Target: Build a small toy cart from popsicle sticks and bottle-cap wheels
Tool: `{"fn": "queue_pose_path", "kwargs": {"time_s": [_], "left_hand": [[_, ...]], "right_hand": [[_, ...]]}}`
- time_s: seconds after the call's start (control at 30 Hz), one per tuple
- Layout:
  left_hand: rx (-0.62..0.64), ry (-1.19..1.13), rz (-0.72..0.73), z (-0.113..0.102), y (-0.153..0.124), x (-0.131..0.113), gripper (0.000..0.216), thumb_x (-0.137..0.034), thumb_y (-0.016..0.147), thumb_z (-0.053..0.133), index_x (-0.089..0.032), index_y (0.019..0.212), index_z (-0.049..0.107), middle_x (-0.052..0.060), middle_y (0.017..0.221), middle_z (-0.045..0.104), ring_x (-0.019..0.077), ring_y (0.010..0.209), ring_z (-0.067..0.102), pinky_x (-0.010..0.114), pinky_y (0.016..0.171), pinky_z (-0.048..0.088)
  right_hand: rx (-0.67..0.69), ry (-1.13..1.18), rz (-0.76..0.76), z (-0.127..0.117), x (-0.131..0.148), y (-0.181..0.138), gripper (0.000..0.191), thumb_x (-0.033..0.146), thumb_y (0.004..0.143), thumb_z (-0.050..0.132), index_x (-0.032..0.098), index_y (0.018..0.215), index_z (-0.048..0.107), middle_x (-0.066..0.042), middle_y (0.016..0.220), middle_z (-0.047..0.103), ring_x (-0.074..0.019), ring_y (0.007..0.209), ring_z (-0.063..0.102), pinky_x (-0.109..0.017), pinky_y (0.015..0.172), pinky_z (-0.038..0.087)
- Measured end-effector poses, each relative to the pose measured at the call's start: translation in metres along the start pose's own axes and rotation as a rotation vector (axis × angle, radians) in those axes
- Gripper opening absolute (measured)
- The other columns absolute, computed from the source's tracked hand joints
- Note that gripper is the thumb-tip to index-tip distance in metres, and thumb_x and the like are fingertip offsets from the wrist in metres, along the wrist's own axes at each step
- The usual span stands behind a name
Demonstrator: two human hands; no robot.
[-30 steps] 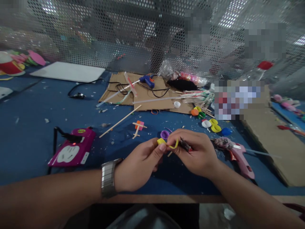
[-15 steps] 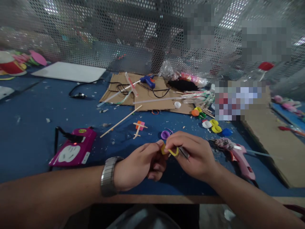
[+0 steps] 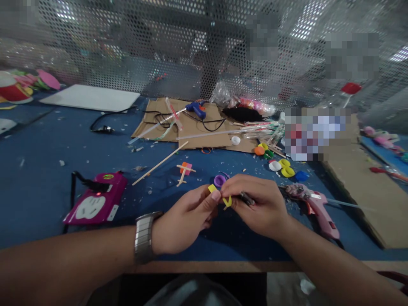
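Observation:
My left hand (image 3: 188, 216) and my right hand (image 3: 259, 204) meet just above the blue table (image 3: 41, 182) near its front edge. Between their fingertips is a small yellow plastic piece (image 3: 225, 200). My left thumb and forefinger pinch its left end. My right hand pinches the other end and also holds a thin dark tool (image 3: 247, 198) that points right. A silver watch (image 3: 143, 238) is on my left wrist. A purple cap (image 3: 219, 180) lies on the table just behind the fingers.
A pink glue gun (image 3: 315, 208) lies right of my right hand. A magenta device (image 3: 95, 203) with a black cord sits to the left. Farther back are a wooden stick (image 3: 159, 163), coloured caps (image 3: 283, 166), cardboard (image 3: 191, 125) with a blue glue gun (image 3: 196, 108), and a mesh wall.
The yellow piece has changed from a wider loop between my fingers to a smaller bent shape. Both hands have stayed in nearly the same place.

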State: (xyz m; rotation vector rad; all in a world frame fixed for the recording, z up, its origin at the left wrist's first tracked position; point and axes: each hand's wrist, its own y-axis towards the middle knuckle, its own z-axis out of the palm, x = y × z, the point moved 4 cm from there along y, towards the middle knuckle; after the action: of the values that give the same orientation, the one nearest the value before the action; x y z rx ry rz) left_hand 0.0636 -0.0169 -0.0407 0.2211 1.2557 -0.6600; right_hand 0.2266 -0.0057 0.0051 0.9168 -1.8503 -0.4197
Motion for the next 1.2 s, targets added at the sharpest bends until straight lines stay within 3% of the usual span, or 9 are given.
{"fn": "queue_pose_path", "kwargs": {"time_s": [0.13, 0.3, 0.47, 0.7, 0.83, 1.03, 1.2], "left_hand": [[-0.005, -0.137, -0.093, 0.001, 0.001, 0.002, 0.062, -0.077, 0.091, 0.073, -0.02, 0.086, 0.051, -0.007, 0.071, 0.043, 0.0078, 0.059, 0.035, 0.023, 0.051, 0.028], [0.013, -0.37, -0.25, 0.008, -0.002, 0.0, 0.06, -0.067, 0.08, 0.088, -0.019, 0.083, 0.05, -0.007, 0.071, 0.041, 0.0059, 0.058, 0.027, 0.019, 0.049, 0.021], [0.033, -0.349, -0.301, 0.008, -0.006, 0.003, 0.054, -0.063, 0.083, 0.083, -0.02, 0.081, 0.05, -0.008, 0.065, 0.038, 0.0069, 0.056, 0.024, 0.018, 0.045, 0.017], [0.025, -0.383, -0.251, 0.007, -0.001, -0.001, 0.053, -0.06, 0.079, 0.086, -0.018, 0.087, 0.055, -0.005, 0.076, 0.044, 0.0055, 0.056, 0.03, 0.019, 0.045, 0.021], [0.012, -0.324, -0.221, 0.004, -0.002, 0.001, 0.056, -0.066, 0.084, 0.082, -0.018, 0.09, 0.054, -0.005, 0.074, 0.044, 0.0071, 0.059, 0.032, 0.02, 0.049, 0.024], [-0.009, -0.024, 0.007, 0.0, 0.0, 0.0, 0.059, -0.077, 0.096, 0.067, -0.019, 0.094, 0.055, -0.005, 0.075, 0.047, 0.0084, 0.061, 0.037, 0.021, 0.052, 0.032], [0.065, -0.228, -0.13, 0.006, -0.002, 0.003, 0.061, -0.075, 0.091, 0.075, -0.019, 0.086, 0.051, -0.007, 0.07, 0.039, 0.0076, 0.06, 0.031, 0.02, 0.051, 0.026]], "right_hand": [[0.015, -0.053, -0.002, 0.001, -0.002, -0.002, 0.022, 0.001, 0.094, 0.067, 0.022, 0.096, 0.075, -0.005, 0.09, 0.081, -0.0163, 0.086, 0.079, -0.026, 0.081, 0.064], [0.046, -0.1, -0.054, 0.002, 0.001, -0.006, 0.027, -0.002, 0.092, 0.062, 0.021, 0.103, 0.072, -0.005, 0.096, 0.08, -0.0158, 0.092, 0.078, -0.026, 0.085, 0.063], [0.145, -0.147, -0.103, 0.003, 0.007, -0.006, 0.029, -0.001, 0.094, 0.057, 0.023, 0.105, 0.069, -0.004, 0.095, 0.08, -0.0172, 0.093, 0.078, -0.028, 0.085, 0.062], [0.013, -0.073, -0.01, 0.0, -0.003, -0.004, 0.015, 0.014, 0.096, 0.079, 0.022, 0.108, 0.077, -0.007, 0.096, 0.082, -0.0197, 0.088, 0.079, -0.029, 0.077, 0.065], [0.034, -0.034, 0.003, 0.001, -0.001, -0.001, 0.014, 0.009, 0.097, 0.074, 0.022, 0.099, 0.077, -0.005, 0.088, 0.081, -0.0176, 0.082, 0.078, -0.029, 0.078, 0.064], [0.071, -0.011, 0.048, 0.0, 0.001, 0.001, 0.016, 0.006, 0.097, 0.071, 0.02, 0.09, 0.072, -0.003, 0.082, 0.075, -0.014, 0.076, 0.071, -0.026, 0.074, 0.06], [0.142, -0.041, 0.009, 0.003, -0.001, -0.006, 0.025, -0.001, 0.094, 0.061, 0.022, 0.1, 0.068, -0.003, 0.092, 0.076, -0.0159, 0.086, 0.073, -0.028, 0.079, 0.06]]}}
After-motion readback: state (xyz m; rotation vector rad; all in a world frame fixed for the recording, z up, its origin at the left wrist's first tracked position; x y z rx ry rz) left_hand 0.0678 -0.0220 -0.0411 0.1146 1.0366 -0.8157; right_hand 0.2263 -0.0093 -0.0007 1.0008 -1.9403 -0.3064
